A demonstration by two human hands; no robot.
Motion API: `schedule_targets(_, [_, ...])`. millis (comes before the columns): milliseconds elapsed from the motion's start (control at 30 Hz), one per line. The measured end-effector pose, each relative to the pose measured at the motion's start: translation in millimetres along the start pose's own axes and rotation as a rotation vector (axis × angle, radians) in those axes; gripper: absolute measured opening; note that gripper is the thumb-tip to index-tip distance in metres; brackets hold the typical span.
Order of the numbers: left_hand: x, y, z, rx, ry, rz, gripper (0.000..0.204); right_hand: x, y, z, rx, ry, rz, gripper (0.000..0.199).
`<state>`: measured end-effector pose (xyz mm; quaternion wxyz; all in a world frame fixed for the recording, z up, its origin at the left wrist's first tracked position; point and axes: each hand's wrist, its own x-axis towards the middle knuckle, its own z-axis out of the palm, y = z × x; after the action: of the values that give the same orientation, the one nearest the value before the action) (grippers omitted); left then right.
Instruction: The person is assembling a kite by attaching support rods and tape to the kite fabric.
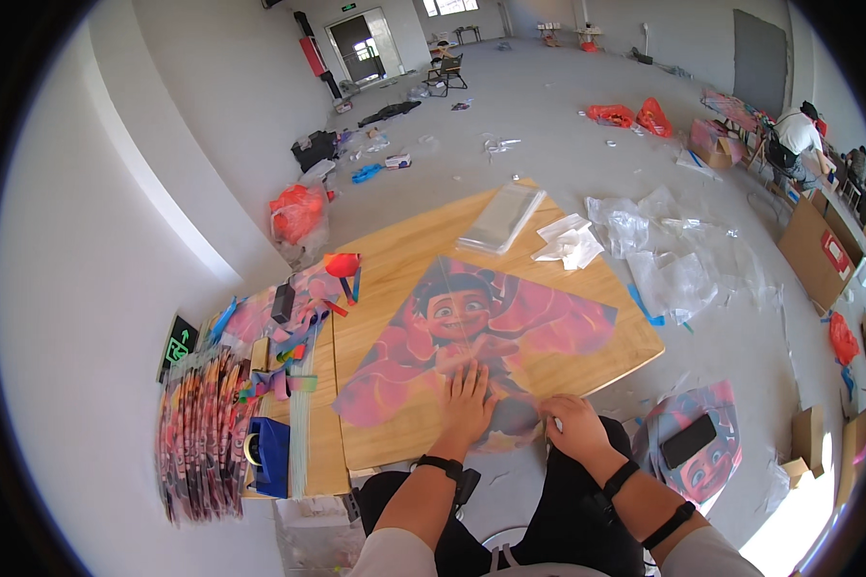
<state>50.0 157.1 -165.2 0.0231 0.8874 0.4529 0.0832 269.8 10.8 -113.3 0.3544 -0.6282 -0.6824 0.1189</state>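
Note:
A printed kite sail (520, 308) with a cartoon figure on red and pink lies spread on the wooden table (394, 240), its lower end hanging past the near edge. My left hand (469, 399) rests flat on the lower middle of the sail, fingers spread. At the sail's lower right edge, my right hand (575, 425) is closed with its fingers curled in a pinch. Something small and pale shows by its thumb; I cannot make out what it is.
Folded printed kites (202, 433), a blue tape dispenser (270, 457) and thin rods (301, 442) crowd the left side. A clear plastic pack (502, 219) and crumpled white wrapping (570, 242) lie at the back. A phone (689, 440) rests on another printed sheet at right.

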Motion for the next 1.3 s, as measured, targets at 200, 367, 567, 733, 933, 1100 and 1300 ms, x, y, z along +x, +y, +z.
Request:
schedule_targets(200, [-8, -15, -5, 0.027, 0.019, -0.021, 0.066, -1, 0, -2, 0.007, 0.011, 0.017, 0.023])
schedule_targets(367, [-16, -26, -4, -0.026, 0.046, -0.022, 0.071, -2, -4, -5, 0.066, 0.025, 0.032, 0.024])
schedule_targets(567, [-21, -28, -3, -0.035, 0.065, -0.017, 0.072, -5, -4, -3, 0.066, 0.036, 0.042, 0.024])
schedule_targets(733, [-18, -28, -5, -0.030, 0.040, -0.022, 0.071, -5, -4, -4, 0.088, 0.056, 0.045, 0.022])
schedule_targets(933, [-15, -30, -3, -0.043, 0.015, -0.029, 0.071, -5, -2, -5, 0.101, 0.047, 0.087, 0.020])
schedule_targets(1100, [-19, -27, -17, -0.136, 0.079, -0.061, 0.072, -4, 4, 1, 0.107, 0.129, 0.122, 0.019])
schedule_targets(1300, [-74, -87, -64, -0.411, 0.470, -0.339, 0.044, -1, 13, 8, 0.154, 0.145, 0.125, 0.017])
